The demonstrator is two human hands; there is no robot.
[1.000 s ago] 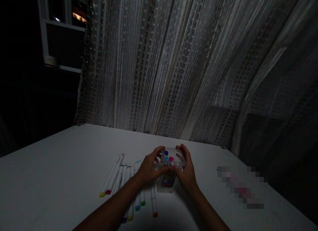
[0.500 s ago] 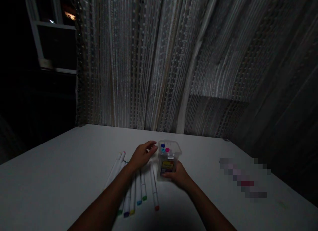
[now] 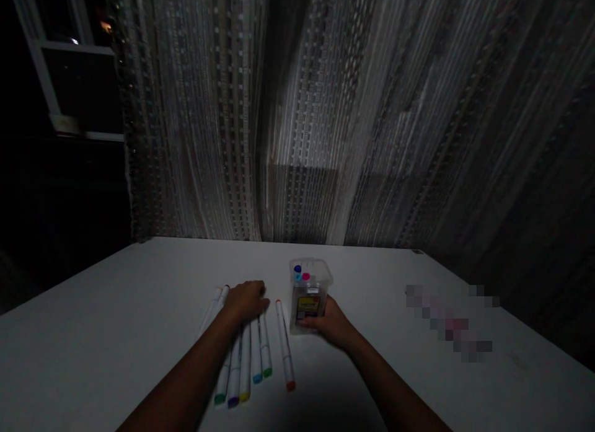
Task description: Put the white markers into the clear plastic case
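Observation:
A clear plastic marker box (image 3: pixel 309 292) stands upright on the white table (image 3: pixel 139 308), with blue, cyan and pink marker caps showing at its open top. My right hand (image 3: pixel 331 323) is wrapped round the box's lower part. Left of it, several white markers (image 3: pixel 255 357) with coloured ends lie side by side. My left hand (image 3: pixel 245 300) rests on the far ends of those markers, fingers curled down; whether it grips one is hidden. One marker with an orange-red tip (image 3: pixel 283 345) lies alone between the row and the box.
A pale patterned curtain (image 3: pixel 325 122) hangs behind the table's far edge. A dark window (image 3: pixel 56 79) is at the upper left. A blurred patch (image 3: pixel 449 323) lies on the table at the right. The room is dim.
Both hands were on the box's top a second ago. My left hand has left the box and dropped onto the markers; my right hand has slid down to the box's base.

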